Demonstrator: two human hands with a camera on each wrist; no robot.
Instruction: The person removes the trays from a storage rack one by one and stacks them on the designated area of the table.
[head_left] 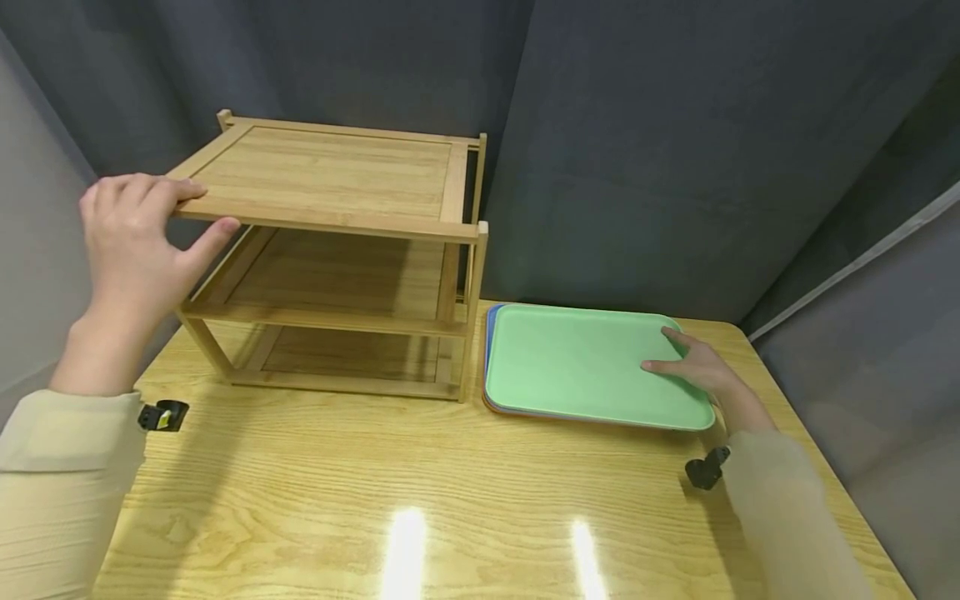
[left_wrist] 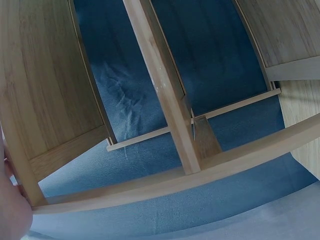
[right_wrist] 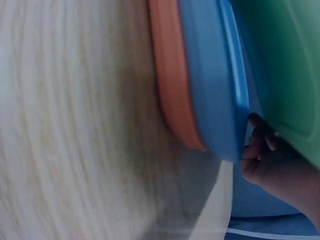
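Your left hand [head_left: 131,242] grips the front left corner of the wooden rack [head_left: 330,250]: the fingers [head_left: 161,190] lie curled over the top shelf's front rail and the thumb presses up from beneath it. The left wrist view looks up through the rack's slats from below and confirms you are right against the frame. All three shelves of the rack, out beyond your left fingers, are bare.

Your right hand [head_left: 693,367] is at the far right corner of the tray stack. Two fingers lie nearly straight on the green tray [head_left: 585,367], the top one, while in the right wrist view the fingertips [right_wrist: 257,145] curl in under the green tray's rim, just above the blue tray [right_wrist: 212,85] and the orange tray [right_wrist: 170,75]. So you have that corner pinched, though how firm the hold is I cannot tell.

The stack sits flat on the desk [head_left: 420,492], directly under your right fingers and just beside the rack's right legs. The green tray looks level with the ones below, so I judge it not yet lifted. By that reading you are at the very start: the rack is steadied, the top tray is caught at one corner, and all three trays remain off the rack.
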